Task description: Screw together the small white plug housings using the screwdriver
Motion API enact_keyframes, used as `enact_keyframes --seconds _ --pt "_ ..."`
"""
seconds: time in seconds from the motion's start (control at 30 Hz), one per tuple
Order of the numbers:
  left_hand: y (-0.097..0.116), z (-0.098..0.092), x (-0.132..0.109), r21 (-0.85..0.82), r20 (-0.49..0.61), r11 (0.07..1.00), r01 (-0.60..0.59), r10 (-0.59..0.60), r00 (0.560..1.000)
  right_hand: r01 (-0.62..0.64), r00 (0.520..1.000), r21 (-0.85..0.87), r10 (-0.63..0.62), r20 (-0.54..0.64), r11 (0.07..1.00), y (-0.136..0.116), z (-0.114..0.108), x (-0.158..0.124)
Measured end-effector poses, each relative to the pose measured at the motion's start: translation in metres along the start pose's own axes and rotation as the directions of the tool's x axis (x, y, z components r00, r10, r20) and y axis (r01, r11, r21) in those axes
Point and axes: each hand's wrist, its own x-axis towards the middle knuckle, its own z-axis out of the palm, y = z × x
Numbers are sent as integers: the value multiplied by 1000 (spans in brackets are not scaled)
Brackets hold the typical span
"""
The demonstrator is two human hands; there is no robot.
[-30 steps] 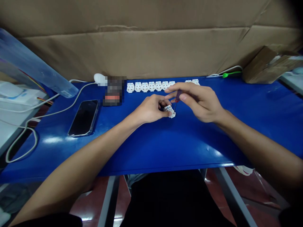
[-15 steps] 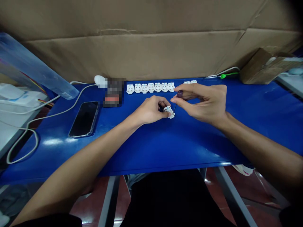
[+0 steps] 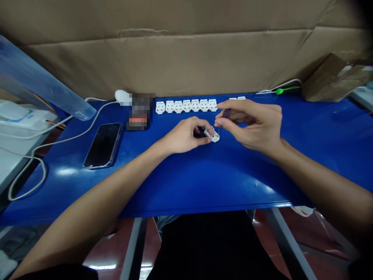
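Observation:
Between the thumb and fingers of my left hand [image 3: 188, 136] is a small white plastic terminal piece [image 3: 215, 137], low over the blue table. My right hand [image 3: 252, 122] pinches a screwdriver by its dark purple handle [image 3: 226, 113]. Its thin shaft points down, and the tip meets the right end of the white piece; whether it sits in a screw I cannot tell. Behind my hands stands a row of several similar white pieces [image 3: 187, 105]. A few more white pieces [image 3: 241, 98] show partly behind my right hand.
A phone [image 3: 102, 146] lies on the blue table [image 3: 186, 182] at left, near a white cable [image 3: 43, 155] and a blurred dark object [image 3: 140, 112]. A clear plastic bin [image 3: 49, 81] leans at far left. A cardboard box [image 3: 330, 79] and a green tie [image 3: 280, 91] sit back right.
The white piece, my left fingers and the screwdriver have shifted slightly right and up in view. My left index finger now lies farther over the piece. Both holds stay the same.

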Motion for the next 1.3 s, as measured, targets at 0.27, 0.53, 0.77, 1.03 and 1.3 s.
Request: enact_keyframes --seconds 0.27,0.53,0.77,1.03,1.3 --pt "0 10 -1 112 -79 994 0 9 997 -106 990 93 95 108 990 10 -3 -6" --pt "3 14 -1 99 -122 995 22 -9 992 -207 955 212 151 255 955 13 -10 -5" --pt "3 18 0 108 -141 992 66 -50 989 -129 966 190 81 244 973 12 -9 -3" --pt "6 16 0 118 -132 990 81 -65 989 -169 959 140 131 250 976 14 -10 -1" --pt "7 15 1 139 -118 987 81 -65 991 -210 939 211 137 317 955 22 -17 6"
